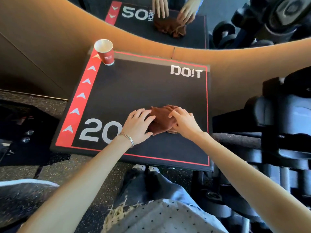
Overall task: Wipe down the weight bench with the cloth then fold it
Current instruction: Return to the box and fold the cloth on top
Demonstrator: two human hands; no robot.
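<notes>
A bunched brown cloth (161, 119) lies on the black tabletop (134, 91), toward its near right corner. The left hand (138, 126) presses it, fingers spread flat; the right hand (183, 122) curls its fingers around a fold. For a neat fold, it probably needs smoothing flat first, edges matched. A red cup (105, 52) stands at the far left corner.

We see the cloth (162, 121) lying on the bench (143, 84), just right of the frame's centre, with our left hand (138, 126) resting on its left side and our right hand (183, 122) holding its right side. A cup (105, 52) stands on the bench's upper left corner. Dumbbells (276, 115) sit beyond its right edge.
</notes>
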